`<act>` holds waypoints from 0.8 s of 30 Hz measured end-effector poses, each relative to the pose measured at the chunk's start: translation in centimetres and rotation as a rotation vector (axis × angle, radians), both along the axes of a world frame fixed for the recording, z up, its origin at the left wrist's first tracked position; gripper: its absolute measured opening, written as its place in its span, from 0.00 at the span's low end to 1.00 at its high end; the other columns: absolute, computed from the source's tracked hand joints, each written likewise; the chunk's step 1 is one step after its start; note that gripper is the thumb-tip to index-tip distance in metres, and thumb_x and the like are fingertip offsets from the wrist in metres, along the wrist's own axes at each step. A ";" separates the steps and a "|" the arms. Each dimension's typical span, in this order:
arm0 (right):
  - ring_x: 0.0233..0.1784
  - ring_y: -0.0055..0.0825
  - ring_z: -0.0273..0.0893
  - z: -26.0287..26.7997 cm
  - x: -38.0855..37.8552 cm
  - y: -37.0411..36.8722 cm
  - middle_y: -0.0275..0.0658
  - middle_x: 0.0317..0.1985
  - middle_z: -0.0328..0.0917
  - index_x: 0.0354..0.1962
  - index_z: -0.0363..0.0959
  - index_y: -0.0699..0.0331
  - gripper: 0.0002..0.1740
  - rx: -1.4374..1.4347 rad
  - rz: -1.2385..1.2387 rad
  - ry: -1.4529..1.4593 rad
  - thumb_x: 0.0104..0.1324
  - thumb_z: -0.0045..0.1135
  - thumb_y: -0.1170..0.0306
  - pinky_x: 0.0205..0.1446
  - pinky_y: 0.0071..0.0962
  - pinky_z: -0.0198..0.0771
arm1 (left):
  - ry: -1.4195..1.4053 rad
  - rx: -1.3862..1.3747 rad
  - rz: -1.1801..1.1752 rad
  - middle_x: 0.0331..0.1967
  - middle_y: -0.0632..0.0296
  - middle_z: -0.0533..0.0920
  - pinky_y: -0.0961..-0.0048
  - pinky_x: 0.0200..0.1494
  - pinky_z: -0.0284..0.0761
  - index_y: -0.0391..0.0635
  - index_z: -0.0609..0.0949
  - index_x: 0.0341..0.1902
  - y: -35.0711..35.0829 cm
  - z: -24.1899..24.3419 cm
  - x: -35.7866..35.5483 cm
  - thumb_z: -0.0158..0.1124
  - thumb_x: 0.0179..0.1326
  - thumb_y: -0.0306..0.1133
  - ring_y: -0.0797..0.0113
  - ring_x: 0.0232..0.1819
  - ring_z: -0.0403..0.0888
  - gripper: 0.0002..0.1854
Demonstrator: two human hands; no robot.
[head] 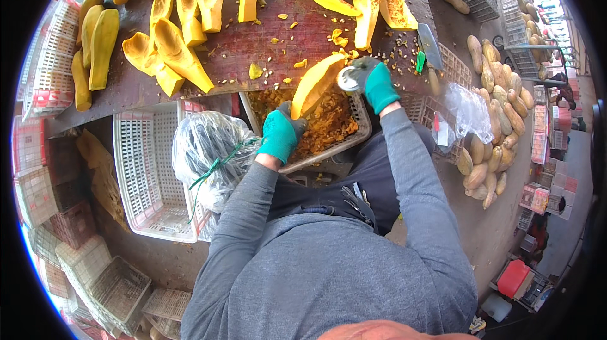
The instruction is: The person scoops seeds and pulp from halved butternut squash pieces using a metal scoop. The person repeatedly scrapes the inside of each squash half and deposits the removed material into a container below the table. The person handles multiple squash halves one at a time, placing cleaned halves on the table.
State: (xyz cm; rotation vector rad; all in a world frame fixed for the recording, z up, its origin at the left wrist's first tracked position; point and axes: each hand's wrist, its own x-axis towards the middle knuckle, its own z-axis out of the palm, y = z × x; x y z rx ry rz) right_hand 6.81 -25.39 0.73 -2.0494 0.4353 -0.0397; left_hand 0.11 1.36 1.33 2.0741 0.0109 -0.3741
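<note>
My left hand [280, 133], in a green and dark work glove, grips the near end of a peeled yellow squash half [313, 86]. The half is tilted, its far end by the table edge. In my gloved right hand [378, 81] is a round, pale scraping tool [349, 79], close to the squash's right side; its handle is hidden in the fist. Below both hands, a plastic crate [327, 162] holds orange squash pulp [327, 133]. Squash halves with seeds and fibre [367, 8] lie at the table's far right. Several hollowed halves [180, 53] rest to the left.
Scraps and seeds dot the worn red table [227, 62]. A broad-bladed knife [429, 48] and a green-handled tool [420, 61] lie at its right edge. Whole peeled squashes [103, 50] are at left. A plastic-wrapped bundle [208, 150] stands beside a white crate [156, 174]. Unpeeled squashes [498, 117] pile on the floor.
</note>
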 end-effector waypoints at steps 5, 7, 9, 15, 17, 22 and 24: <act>0.41 0.28 0.81 -0.7 -0.7 2.0 0.43 0.38 0.85 0.45 0.79 0.67 0.15 0.229 0.126 0.056 0.59 0.66 0.80 0.46 0.29 0.79 | 0.066 -0.088 0.004 0.33 0.42 0.86 0.60 0.38 0.81 0.38 0.83 0.50 0.0 -0.5 0.1 0.72 0.48 0.34 0.50 0.34 0.87 0.24; 0.43 0.29 0.81 -0.3 -0.1 1.7 0.44 0.40 0.84 0.45 0.78 0.67 0.15 -0.117 -0.008 -0.002 0.60 0.64 0.82 0.48 0.29 0.80 | 0.179 -0.156 0.039 0.32 0.46 0.87 0.63 0.35 0.80 0.37 0.83 0.51 -0.1 -0.4 0.6 0.73 0.47 0.33 0.56 0.31 0.86 0.25; 0.47 0.31 0.81 0.4 0.4 1.2 0.45 0.45 0.82 0.48 0.77 0.68 0.16 0.084 0.071 -0.114 0.61 0.62 0.83 0.52 0.29 0.80 | 0.388 -0.224 0.053 0.31 0.51 0.87 0.67 0.31 0.79 0.36 0.83 0.52 0.0 -0.2 0.7 0.75 0.47 0.32 0.64 0.27 0.85 0.26; 0.48 0.26 0.81 1.1 -1.2 4.5 0.38 0.46 0.84 0.50 0.77 0.69 0.18 0.497 0.424 -0.156 0.62 0.62 0.85 0.56 0.26 0.79 | 0.454 -0.351 0.075 0.30 0.59 0.85 0.73 0.25 0.73 0.34 0.82 0.54 0.1 0.4 1.2 0.77 0.49 0.27 0.73 0.23 0.78 0.27; 0.47 0.26 0.82 1.1 -1.4 5.1 0.39 0.45 0.84 0.50 0.78 0.68 0.19 0.382 0.511 -0.076 0.61 0.63 0.84 0.54 0.26 0.79 | 0.448 -0.370 0.085 0.30 0.59 0.85 0.74 0.24 0.73 0.34 0.81 0.54 0.1 0.3 1.1 0.77 0.49 0.27 0.73 0.22 0.77 0.27; 0.45 0.30 0.84 1.5 0.6 2.6 0.44 0.44 0.84 0.48 0.81 0.66 0.18 -0.067 0.654 -0.256 0.59 0.64 0.84 0.51 0.28 0.80 | 0.417 -0.360 0.085 0.28 0.60 0.84 0.74 0.22 0.71 0.34 0.81 0.54 0.0 0.2 0.9 0.77 0.49 0.27 0.74 0.20 0.76 0.27; 0.45 0.30 0.84 1.6 1.1 1.7 0.44 0.43 0.84 0.48 0.81 0.66 0.18 -0.042 0.598 -0.289 0.59 0.63 0.84 0.51 0.28 0.80 | 0.433 -0.377 0.082 0.26 0.61 0.84 0.74 0.20 0.69 0.34 0.81 0.54 0.1 0.3 1.0 0.77 0.49 0.27 0.75 0.18 0.75 0.26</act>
